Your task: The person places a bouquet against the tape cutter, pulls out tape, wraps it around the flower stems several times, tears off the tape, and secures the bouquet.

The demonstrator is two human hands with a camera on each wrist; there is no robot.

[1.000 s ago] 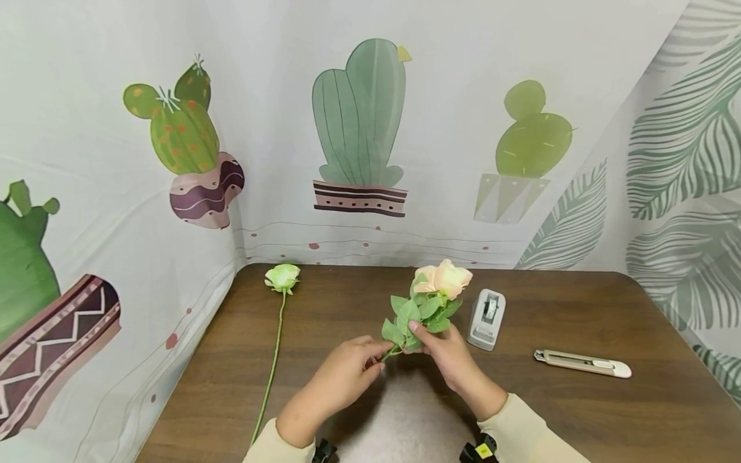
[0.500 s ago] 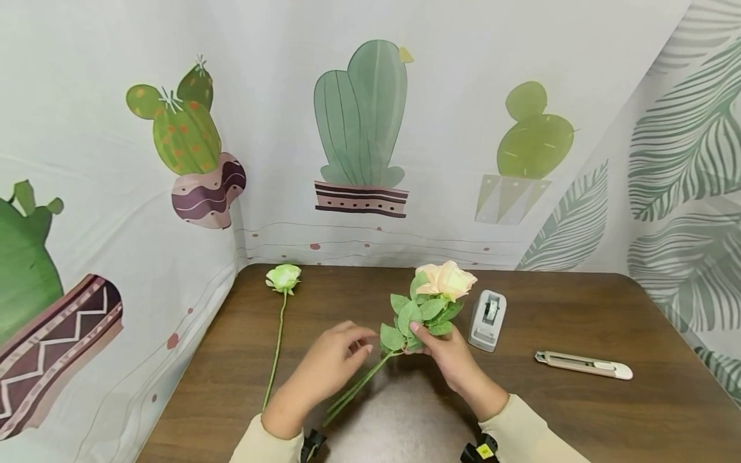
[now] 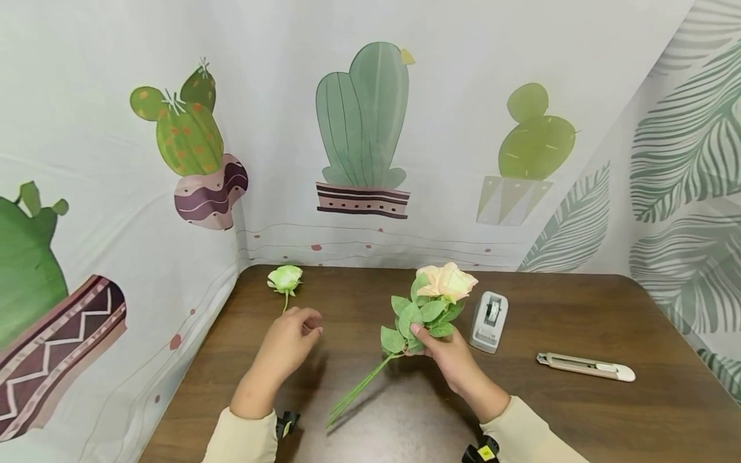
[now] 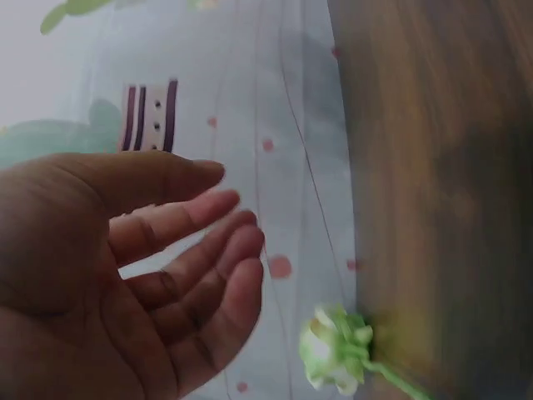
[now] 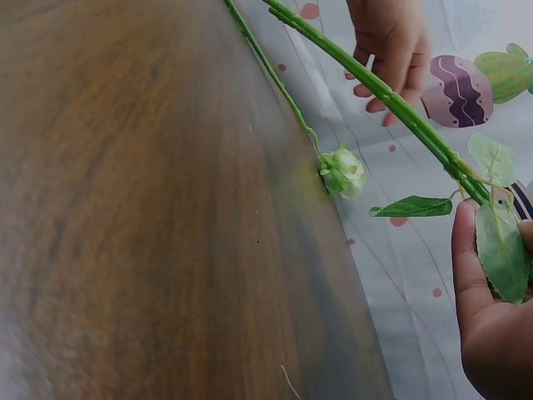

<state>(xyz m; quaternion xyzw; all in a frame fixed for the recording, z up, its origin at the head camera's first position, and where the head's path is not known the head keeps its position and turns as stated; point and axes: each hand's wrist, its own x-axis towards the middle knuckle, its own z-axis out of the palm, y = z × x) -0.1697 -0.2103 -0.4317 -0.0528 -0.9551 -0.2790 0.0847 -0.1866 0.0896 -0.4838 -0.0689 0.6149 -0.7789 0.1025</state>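
Right hand [image 3: 444,355] holding a peach rose [image 3: 431,310] above the tabletop [image 3: 347,308].
Nearest, its green stems [image 3: 359,392] slant down toward the near left; the right hand's thumb and fingers pinch the leafy part below the bloom. On the left, the left hand [image 3: 286,344], fingers loosely bent and apart from the thumb, is raised near a pale green rose [image 3: 285,279]. On the right lies a utility knife [image 3: 585,366]; farther, beside the peach rose, a tape dispenser [image 3: 489,323]; farthest, a cactus-print cloth [image 3: 451,128].
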